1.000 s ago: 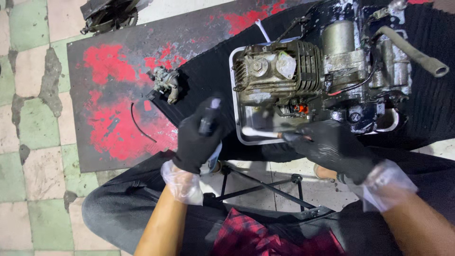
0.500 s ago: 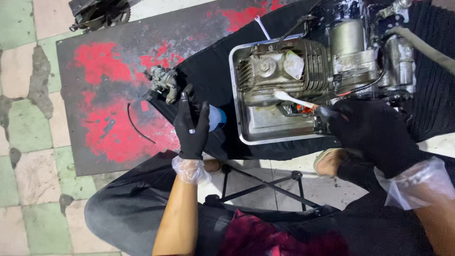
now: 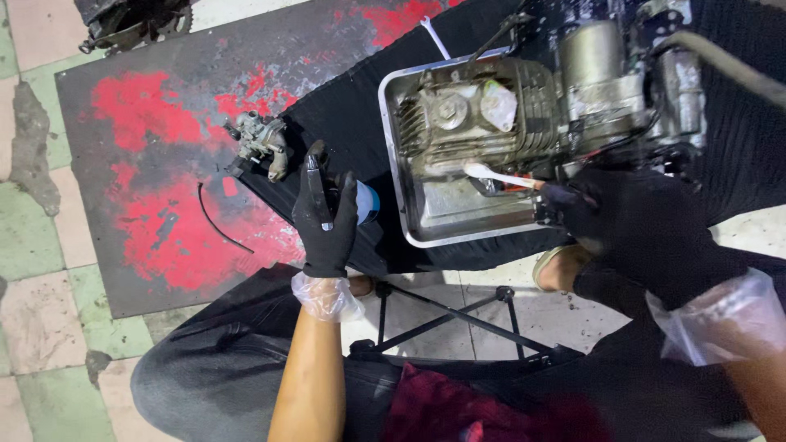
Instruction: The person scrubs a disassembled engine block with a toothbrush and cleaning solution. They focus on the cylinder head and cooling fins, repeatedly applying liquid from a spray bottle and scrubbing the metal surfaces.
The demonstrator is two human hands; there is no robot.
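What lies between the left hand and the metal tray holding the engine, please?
In the head view, only a strip of black mat separates the left hand, which grips a blue-ended can, from the metal tray holding the engine.

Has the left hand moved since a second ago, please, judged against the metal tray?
Yes. The left hand has moved away from the metal tray, out to the tray's left, toward the small carburettor on the mat.

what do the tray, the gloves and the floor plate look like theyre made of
Tray: likely bare steel or aluminium; its rim shines silver and the bottom mirrors light.
Gloves on the left hand and right hand: matte black, probably knit or rubber-coated; clear thin plastic cuffs show at the wrists.
Floor plate: seemingly dark metal with a raised tread pattern, its red paint worn patchy.
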